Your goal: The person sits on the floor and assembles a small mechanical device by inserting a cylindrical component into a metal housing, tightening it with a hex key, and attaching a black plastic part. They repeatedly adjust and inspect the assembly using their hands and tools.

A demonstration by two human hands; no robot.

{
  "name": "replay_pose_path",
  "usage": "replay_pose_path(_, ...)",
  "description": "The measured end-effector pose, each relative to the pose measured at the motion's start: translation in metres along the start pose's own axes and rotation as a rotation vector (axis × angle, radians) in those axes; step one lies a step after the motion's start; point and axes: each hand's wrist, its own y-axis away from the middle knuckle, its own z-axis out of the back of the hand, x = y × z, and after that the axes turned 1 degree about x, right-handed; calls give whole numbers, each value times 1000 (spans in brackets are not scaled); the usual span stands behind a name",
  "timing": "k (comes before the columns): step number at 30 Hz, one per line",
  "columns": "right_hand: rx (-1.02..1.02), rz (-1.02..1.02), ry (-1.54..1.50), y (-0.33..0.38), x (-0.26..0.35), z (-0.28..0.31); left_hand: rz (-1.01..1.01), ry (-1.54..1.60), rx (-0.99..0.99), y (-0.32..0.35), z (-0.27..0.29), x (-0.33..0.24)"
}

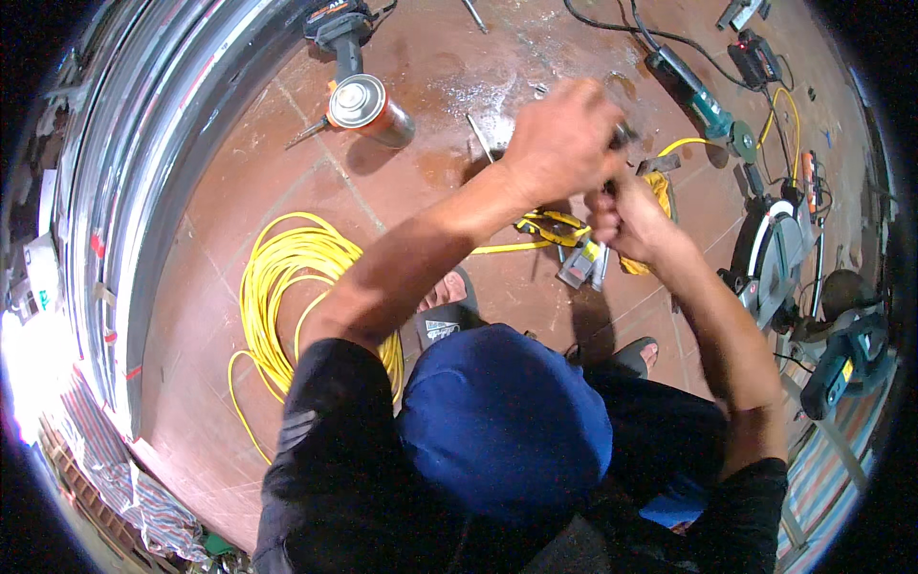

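Note:
My left hand [564,134] is closed and slightly blurred, above the tiled floor. A small dark piece [623,135] shows at its fingers; its kind is unclear. Just below it, on the near side, my right hand [631,218] is closed too, fingers curled in. Whatever lies between the hands is mostly hidden. Beneath them on the floor are a yellow-and-black tool [555,228], grey metal pieces [580,265] and a yellow cloth or glove [658,196], partly covered by my right arm. A thin metal rod [479,137] lies beside my left wrist.
A coiled yellow hose [263,287] lies left, near a spray can [387,120] and a cordless drill [339,33]. Long metal profiles [158,143] line the left side. An angle grinder [693,91] and a cut-off saw [776,251] stand right, with cables around.

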Motion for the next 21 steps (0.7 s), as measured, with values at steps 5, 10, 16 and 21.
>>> replay_pose_path(5,347,-600,366,0,-7,57,-323,81,555,4,-1,-24)
replay_pose_path(10,-35,153,1600,-4,-2,58,536,201,902,27,-35,-22)
replay_pose_path(16,405,878,2354,49,17,39,1216,991,957,68,-22,-9)
replay_pose_path(21,582,1700,1997,79,44,31,1308,1523,992,71,5,-42)
